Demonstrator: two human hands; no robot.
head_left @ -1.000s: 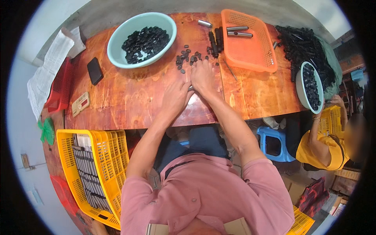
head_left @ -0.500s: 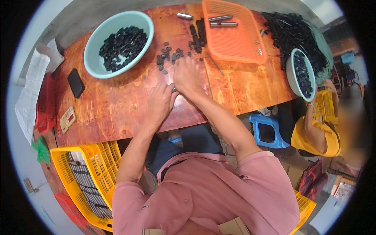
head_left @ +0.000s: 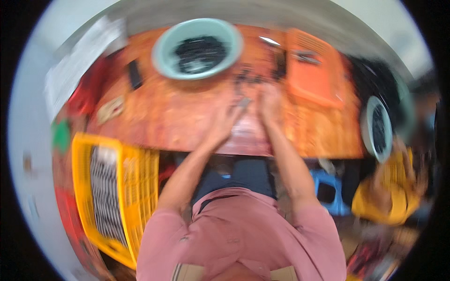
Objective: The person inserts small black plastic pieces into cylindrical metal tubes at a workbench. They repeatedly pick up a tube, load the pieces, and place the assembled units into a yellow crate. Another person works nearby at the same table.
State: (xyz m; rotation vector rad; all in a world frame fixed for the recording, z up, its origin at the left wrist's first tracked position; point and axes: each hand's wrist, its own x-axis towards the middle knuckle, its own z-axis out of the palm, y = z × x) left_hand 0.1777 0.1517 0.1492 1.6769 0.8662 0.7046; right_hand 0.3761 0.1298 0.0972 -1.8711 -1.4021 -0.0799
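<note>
Over the middle of the wooden table (head_left: 173,119), my left hand (head_left: 226,121) is closed, with a short grey metal piece (head_left: 243,101) at its fingertips. Just right of that piece, my right hand (head_left: 270,105) lies by the table top; motion blur smears its fingers, so I cannot make out a hold. Beyond both hands are scattered small black pieces (head_left: 248,76). A light green basin (head_left: 161,55) with a heap of black pieces (head_left: 199,54) stands farther back, to the left.
At back right, an orange basket (head_left: 314,86) has metal rods (head_left: 307,57) on it. Past it are a dark heap (head_left: 375,77) and a smaller basin (head_left: 370,124), near a person in yellow (head_left: 386,201). A phone (head_left: 135,75) lies left; a yellow crate (head_left: 126,187) holds rods below.
The whole view has shifted and blurred, the table appearing farther right and lower. My right hand has drawn away from the left, leaving a gap; the metal piece stays at the left hand.
</note>
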